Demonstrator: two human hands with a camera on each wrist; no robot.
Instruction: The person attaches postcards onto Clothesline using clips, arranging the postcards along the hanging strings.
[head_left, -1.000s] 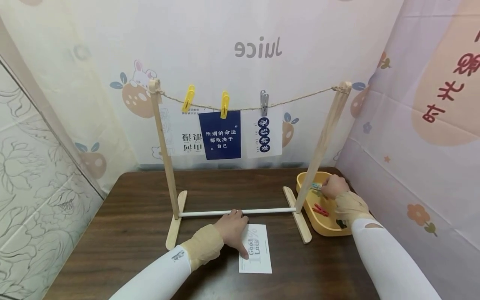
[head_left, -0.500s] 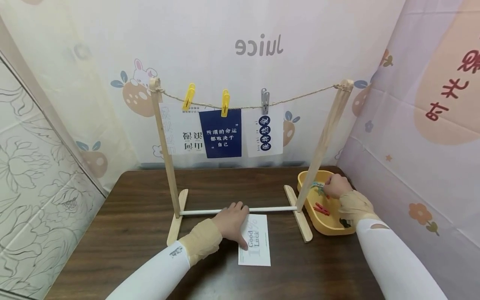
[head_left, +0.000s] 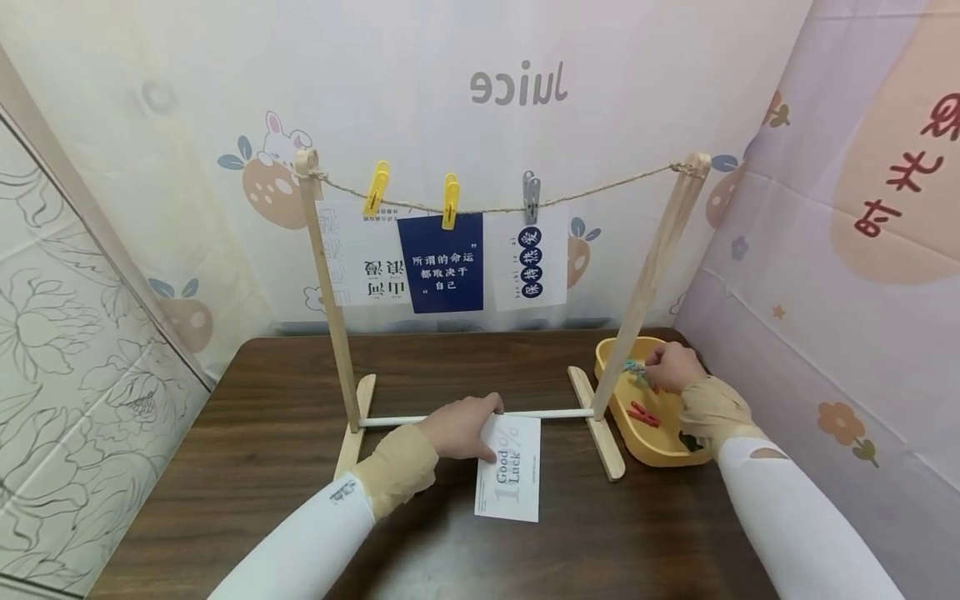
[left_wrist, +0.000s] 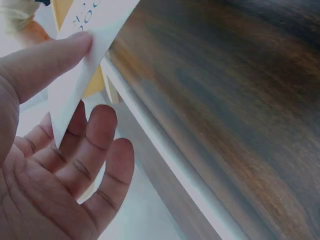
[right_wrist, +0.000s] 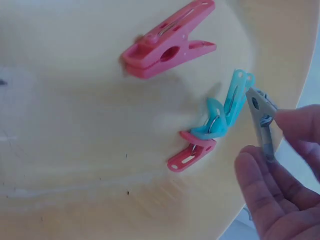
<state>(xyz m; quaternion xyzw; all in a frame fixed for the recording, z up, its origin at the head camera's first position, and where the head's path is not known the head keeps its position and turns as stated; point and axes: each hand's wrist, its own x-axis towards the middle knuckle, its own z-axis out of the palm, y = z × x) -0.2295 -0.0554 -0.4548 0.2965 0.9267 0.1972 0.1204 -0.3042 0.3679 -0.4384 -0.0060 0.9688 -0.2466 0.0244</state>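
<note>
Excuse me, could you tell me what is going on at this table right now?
A person is working at a small wooden rack with a string line, where three cards already hang from pegs. The left hand pinches the edge of a white "Good Luck" card on the table. The right hand reaches into the yellow tray and pinches a grey peg beside pink and blue ones.

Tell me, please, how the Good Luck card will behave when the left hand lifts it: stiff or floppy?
Probably light and a little bendy: the card is one thin sheet, and the left hand pinches its edge between thumb and fingers. It may sag or swing, held at only one end.
</note>
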